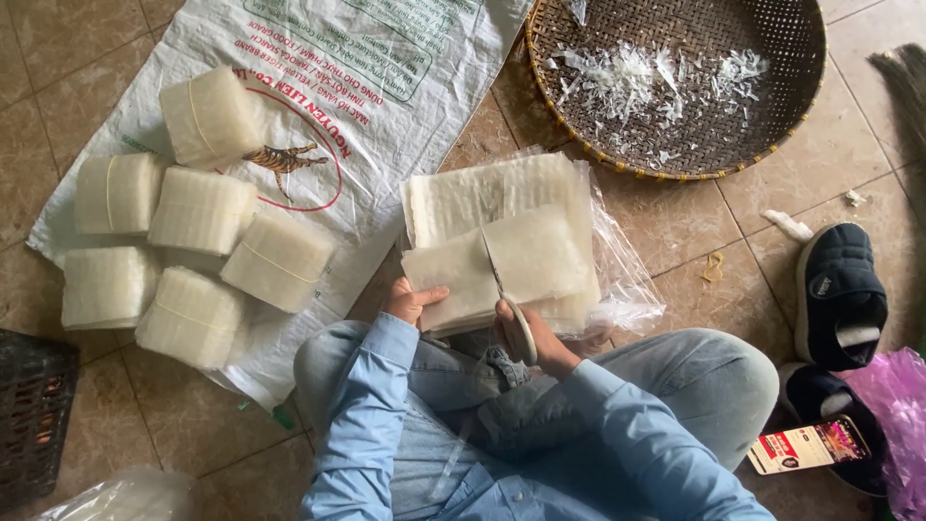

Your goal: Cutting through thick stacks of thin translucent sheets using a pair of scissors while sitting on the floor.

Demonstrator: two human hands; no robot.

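crate (34,415): dark, at the far left edge of the floor.
bundles (198,212): six banded white stacks on a printed sack (386,87).
left hand (413,299): fingers pinching the near left edge of the sheets (502,256).
sheets: pale stack above the lap, half cut.
right hand (535,338): fingers closed on scissors (509,299), blades in the sheets.
basket (772,125): woven tray holding white trimmings.
shoes (837,294): dark, with a phone (808,444) beside.

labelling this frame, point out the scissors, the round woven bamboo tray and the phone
metal scissors (502,280), head view, on the blade
round woven bamboo tray (579,145), head view, on its lower rim
phone with lit screen (808,444), head view, on the screen
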